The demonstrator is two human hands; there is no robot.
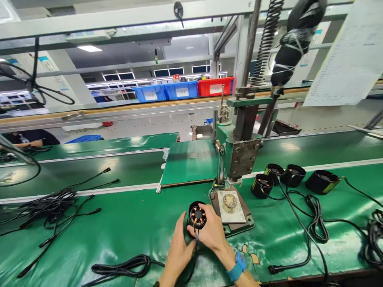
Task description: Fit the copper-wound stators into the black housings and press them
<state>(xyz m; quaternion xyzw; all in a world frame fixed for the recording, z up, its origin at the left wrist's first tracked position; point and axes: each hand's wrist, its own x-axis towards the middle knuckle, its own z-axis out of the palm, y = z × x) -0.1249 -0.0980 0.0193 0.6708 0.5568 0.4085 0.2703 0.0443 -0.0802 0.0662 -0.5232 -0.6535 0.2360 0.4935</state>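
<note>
A short black cylindrical fan motor (198, 214) with a ring of copper coils faces up in front of me, thin wires and a black cable running down from it. My right hand (211, 230) grips its right side, fingers over the rim and thumb at the near edge. Around the lower left side curls my left hand (181, 245), its thumb by the cable. Just right of my hands stands a green bench press (242, 155), with a pale plate (231, 207) on its base.
Several similar black motor housings (322, 182) stand to the right, with coiled cables (317, 219). A looped cable (125, 266) lies front left, and a cable pile (60, 203) farther left. A green board (191, 161) lies behind. Another person (32, 138) sits at far left.
</note>
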